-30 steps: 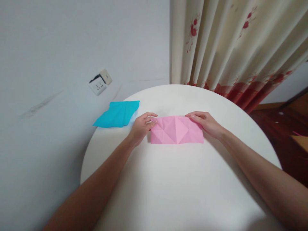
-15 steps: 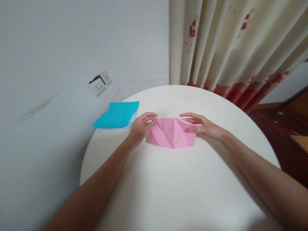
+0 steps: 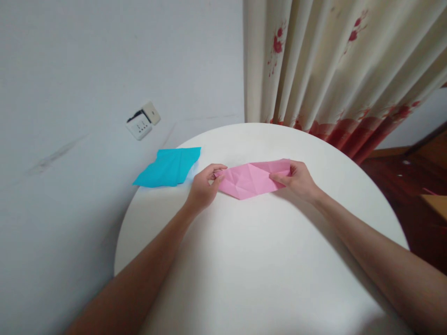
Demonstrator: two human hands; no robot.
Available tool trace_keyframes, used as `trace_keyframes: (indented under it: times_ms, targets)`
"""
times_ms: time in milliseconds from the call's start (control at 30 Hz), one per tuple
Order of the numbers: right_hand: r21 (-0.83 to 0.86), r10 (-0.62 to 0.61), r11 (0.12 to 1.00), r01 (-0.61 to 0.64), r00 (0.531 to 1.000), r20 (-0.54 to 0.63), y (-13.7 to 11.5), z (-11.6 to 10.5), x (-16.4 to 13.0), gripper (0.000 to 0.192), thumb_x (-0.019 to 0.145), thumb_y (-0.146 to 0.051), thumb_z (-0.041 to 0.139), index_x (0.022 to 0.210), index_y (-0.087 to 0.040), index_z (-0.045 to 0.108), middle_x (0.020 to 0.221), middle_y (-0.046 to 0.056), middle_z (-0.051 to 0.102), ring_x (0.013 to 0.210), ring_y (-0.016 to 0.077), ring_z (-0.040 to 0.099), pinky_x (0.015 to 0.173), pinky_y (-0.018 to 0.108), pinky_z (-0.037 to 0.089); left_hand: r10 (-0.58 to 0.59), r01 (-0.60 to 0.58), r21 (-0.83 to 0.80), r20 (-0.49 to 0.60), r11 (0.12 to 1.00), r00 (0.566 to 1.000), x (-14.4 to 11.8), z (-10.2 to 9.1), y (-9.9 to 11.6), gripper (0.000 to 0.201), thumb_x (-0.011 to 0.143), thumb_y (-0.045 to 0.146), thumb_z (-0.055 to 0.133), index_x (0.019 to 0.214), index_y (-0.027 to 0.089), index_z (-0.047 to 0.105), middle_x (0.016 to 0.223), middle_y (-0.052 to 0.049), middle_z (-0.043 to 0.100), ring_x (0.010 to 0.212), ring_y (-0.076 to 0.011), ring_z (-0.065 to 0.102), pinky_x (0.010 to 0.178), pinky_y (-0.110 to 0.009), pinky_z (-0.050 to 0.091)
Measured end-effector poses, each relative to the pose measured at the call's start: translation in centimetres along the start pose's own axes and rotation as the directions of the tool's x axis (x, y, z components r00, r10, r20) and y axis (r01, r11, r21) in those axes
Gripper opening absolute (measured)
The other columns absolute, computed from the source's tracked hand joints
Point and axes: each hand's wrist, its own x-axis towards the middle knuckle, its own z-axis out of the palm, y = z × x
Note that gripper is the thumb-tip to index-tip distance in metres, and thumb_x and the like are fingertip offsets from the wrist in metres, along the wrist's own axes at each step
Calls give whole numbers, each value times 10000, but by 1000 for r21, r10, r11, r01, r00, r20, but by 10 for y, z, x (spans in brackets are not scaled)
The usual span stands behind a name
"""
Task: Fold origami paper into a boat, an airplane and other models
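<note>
A creased pink paper (image 3: 249, 179) is held just above the round white table (image 3: 265, 270), spread between both hands. My left hand (image 3: 202, 186) pinches its left end. My right hand (image 3: 296, 179) pinches its right end, thumb on top. The paper shows several diagonal fold lines and its lower edge comes to a point near the middle. A blue folded paper (image 3: 169, 166) lies flat at the table's far left edge, a short way left of my left hand.
A grey wall with a loose socket plate (image 3: 142, 122) stands behind the table on the left. A cream curtain with red flowers (image 3: 335, 70) hangs behind on the right. A dark wooden floor (image 3: 415, 186) shows at the far right.
The pink paper lay flat as a rectangle a second ago. Both hands have lifted its ends, and its shape has narrowed to a pointed form.
</note>
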Motion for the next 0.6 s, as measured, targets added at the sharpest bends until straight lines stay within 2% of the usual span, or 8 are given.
trace_keyframes:
  times_ms: [100,167,233,333,400,467,533,600]
  targets:
    - [-99,-72,992,71,997,-8,-2,5,-2,309,717,-366,801,924,-140,756,822,52,725,704,170,616,638,284,474,125,-123,220,3,968,992,-5,1,13,372,892,238,597,1254,160,619,1138,-91,715,1082,-227,656,998,-388,493]
    - [-101,-43,994,48,998,53,-6,11,-7,298,738,-384,786,900,-136,760,807,56,726,693,171,617,613,274,469,185,-187,312,36,932,982,-10,2,27,459,890,272,642,1332,164,575,1222,-107,703,1167,-256,630,1047,-424,453]
    - [-46,30,999,-24,991,134,-11,18,-14,340,733,-419,798,900,-126,756,783,49,718,665,166,607,586,265,462,175,-195,340,87,920,981,-15,2,40,450,896,312,666,1317,170,599,1217,-103,717,1145,-264,648,1027,-413,452]
    - [46,136,987,-151,963,234,-19,30,-24,400,734,-486,805,868,-113,750,730,30,687,615,145,574,557,253,437,48,-93,285,161,954,986,-18,3,50,231,916,373,653,994,169,729,912,-40,763,849,-210,694,776,-306,494]
    - [97,199,969,-227,951,237,-23,36,-30,446,755,-549,774,791,-106,734,684,28,662,578,133,548,531,247,409,-64,15,228,209,974,976,-18,4,50,330,927,415,627,726,161,687,639,11,662,623,-157,616,567,-255,405]
    - [139,254,948,-287,944,212,-22,40,-31,494,751,-595,757,761,-103,719,672,37,656,561,134,540,515,251,397,-138,95,180,245,979,960,-16,5,46,432,950,440,580,623,162,627,539,30,570,539,-135,551,488,-247,331]
    - [152,294,935,-321,939,178,-16,41,-30,513,728,-608,765,782,-101,717,691,49,665,567,145,548,517,261,401,-147,110,170,226,979,963,-15,7,42,368,964,416,564,719,165,676,616,21,632,595,-147,599,523,-245,391]
    - [118,303,941,-316,946,113,-7,41,-25,502,727,-598,755,795,-102,711,703,53,667,575,153,549,523,269,404,-77,43,245,130,969,988,-15,10,39,224,957,353,592,991,172,720,856,-22,733,794,-187,679,694,-281,505]
